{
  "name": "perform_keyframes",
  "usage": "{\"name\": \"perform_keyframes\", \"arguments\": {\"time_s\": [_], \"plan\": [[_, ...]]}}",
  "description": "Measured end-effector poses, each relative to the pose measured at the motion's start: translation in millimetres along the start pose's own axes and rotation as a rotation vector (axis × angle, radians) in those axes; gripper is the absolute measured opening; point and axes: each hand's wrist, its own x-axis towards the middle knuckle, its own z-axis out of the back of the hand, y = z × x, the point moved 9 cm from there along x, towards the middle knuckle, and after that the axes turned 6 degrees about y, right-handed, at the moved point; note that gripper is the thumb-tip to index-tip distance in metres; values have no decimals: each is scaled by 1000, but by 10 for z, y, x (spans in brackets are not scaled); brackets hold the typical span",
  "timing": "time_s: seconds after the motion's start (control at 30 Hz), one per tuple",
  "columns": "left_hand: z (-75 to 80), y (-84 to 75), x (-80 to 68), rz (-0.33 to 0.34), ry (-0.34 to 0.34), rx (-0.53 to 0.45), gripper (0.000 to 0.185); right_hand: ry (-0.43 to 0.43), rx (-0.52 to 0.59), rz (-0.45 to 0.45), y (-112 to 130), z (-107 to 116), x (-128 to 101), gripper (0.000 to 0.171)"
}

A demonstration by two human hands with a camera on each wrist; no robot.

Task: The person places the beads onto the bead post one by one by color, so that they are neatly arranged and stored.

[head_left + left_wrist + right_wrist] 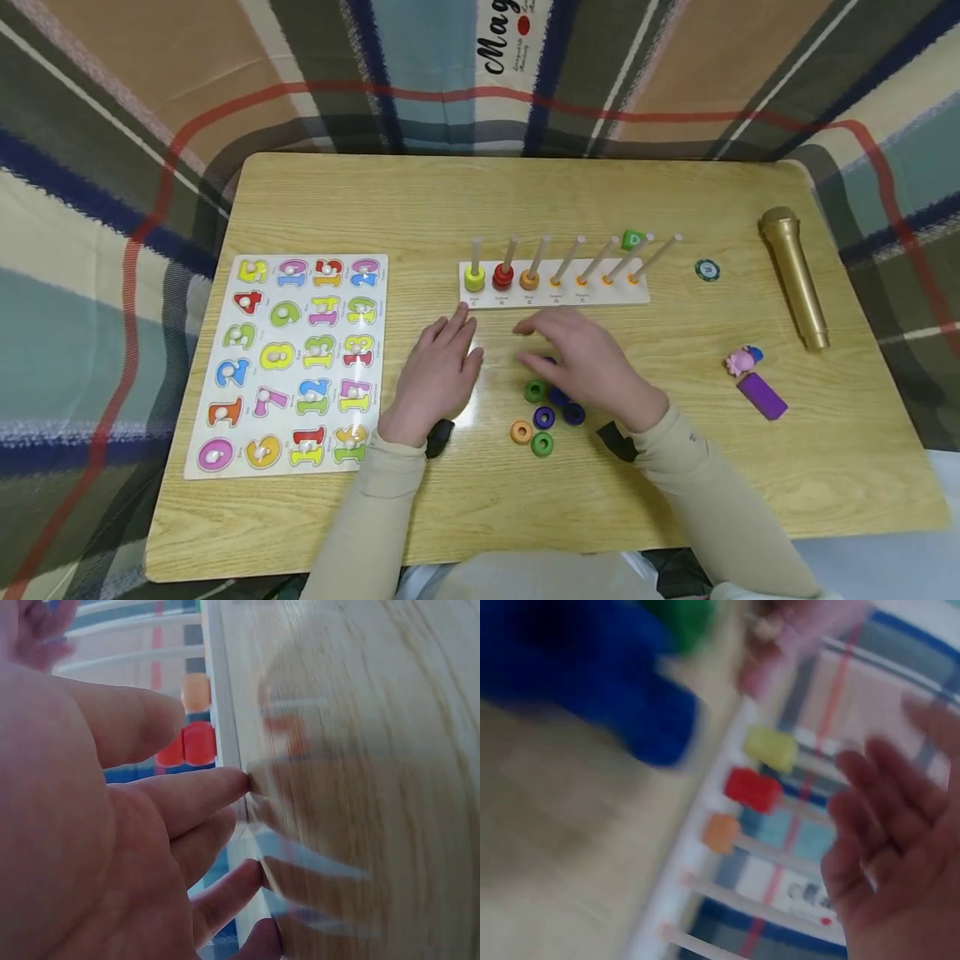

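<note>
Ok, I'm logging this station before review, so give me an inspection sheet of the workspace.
Surface: wooden table, bare patches.
Job's things: peg board, yellow, red, orange rings on first three pegs; loose rings in front.
Clutter: number puzzle, gold microphone, green block, round token, pink figure with purple piece.
Grippers: left hand flat on table; right hand open over rings.
Cables: nothing seen.
Surroundings: plaid cloth.

Near the peg board (553, 292), the left hand (438, 371) lies flat; the right hand (585, 362) hovers, fingers spread and empty.
</note>
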Motion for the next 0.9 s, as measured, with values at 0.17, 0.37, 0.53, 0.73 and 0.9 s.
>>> {"name": "perform_keyframes", "arguments": {"time_s": [0.17, 0.37, 0.53, 0.73, 0.9], "plan": [[20, -17, -3, -4, 1, 5, 57, 208, -111, 119, 229, -496, -369, 32], [10, -11, -11, 2, 4, 4, 57, 212, -239, 156, 356, -695, -563, 29], [-2, 0, -15, 12, 5, -4, 58, 189, -213, 152, 334, -615, -550, 20], [8, -5, -13, 8, -1, -7, 59, -108, -51, 29, 82, 79, -312, 26], [3, 1, -13, 8, -5, -17, 59, -395, 74, -131, -193, 637, -16, 30]]}}
